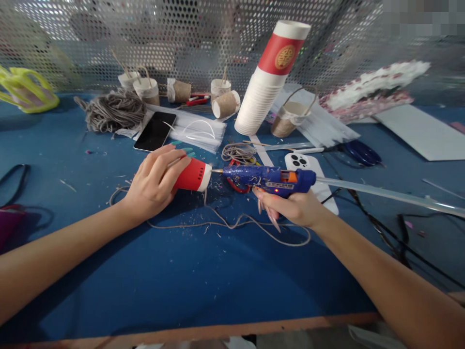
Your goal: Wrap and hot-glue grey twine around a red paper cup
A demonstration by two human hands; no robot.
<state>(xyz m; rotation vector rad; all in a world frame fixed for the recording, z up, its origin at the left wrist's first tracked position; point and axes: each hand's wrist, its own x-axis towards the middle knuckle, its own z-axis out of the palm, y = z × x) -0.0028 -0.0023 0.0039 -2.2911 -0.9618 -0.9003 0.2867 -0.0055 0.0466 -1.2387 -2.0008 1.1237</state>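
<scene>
Wrapped round a red paper cup [192,175], my left hand [156,179] holds it on its side, with the white end facing right. My right hand [286,206] grips a blue hot glue gun [250,175] with a small red light lit. The metal nozzle points left and is at the cup's white edge; whether they touch I cannot tell. A clear glue stick [385,193] sticks out of the gun's back. Thin grey cord [232,226] runs from the cup's white end across the blue table [189,286].
Behind the hands are a black phone [155,131], a grey yarn bundle [115,110], a tall cup stack [271,80], several cord-wrapped cups and a cord coil [239,153]. A white phone [316,177] lies beside the gun. Black cables [385,225] cross the right side.
</scene>
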